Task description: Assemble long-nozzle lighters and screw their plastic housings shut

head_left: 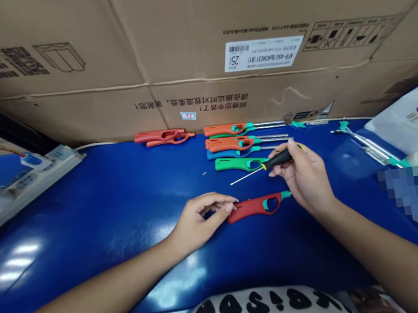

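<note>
My right hand [306, 176] is closed around the black and yellow handle of a screwdriver [278, 158]. Its thin shaft points left, with the tip above the table. Below it lies a red gas lighter [254, 207] with a teal trigger and a short teal nose; no metal tube shows on it. The thumb and forefinger of my left hand [199, 221] pinch the lighter's left end. Just behind the screwdriver lies a green lighter [229, 164], its nose partly hidden by my right fingers.
Orange lighters [226, 145] and a blue lighter [224, 153] with metal tubes lie further back. Red handle shells [161, 136] rest against a cardboard box [183, 35]. A power strip [20, 184] is at left; metal tubes [374, 145] and a white bag [415, 115] are at right.
</note>
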Tool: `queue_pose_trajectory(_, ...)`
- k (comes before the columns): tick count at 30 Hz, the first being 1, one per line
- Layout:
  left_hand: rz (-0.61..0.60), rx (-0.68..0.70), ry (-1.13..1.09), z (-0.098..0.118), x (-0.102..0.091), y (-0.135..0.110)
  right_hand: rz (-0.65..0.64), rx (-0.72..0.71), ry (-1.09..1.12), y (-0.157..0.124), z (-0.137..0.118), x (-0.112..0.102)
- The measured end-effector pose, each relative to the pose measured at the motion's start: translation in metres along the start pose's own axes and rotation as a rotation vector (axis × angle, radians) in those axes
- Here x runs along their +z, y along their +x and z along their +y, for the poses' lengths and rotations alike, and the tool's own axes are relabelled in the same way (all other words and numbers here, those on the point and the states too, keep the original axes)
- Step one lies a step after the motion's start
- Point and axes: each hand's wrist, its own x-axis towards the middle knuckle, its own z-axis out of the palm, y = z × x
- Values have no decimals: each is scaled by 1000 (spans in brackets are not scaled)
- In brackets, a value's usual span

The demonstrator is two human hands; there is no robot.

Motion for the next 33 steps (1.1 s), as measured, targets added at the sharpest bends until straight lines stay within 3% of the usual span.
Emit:
queue_pose_trajectory(20, 81, -97, -92, 9, -2, 1, -93, 58, 79, -10, 6, 7)
queue_pose_trajectory(33, 132, -30, 20, 7, -1, 1, -88, 47, 90, -11, 2, 9)
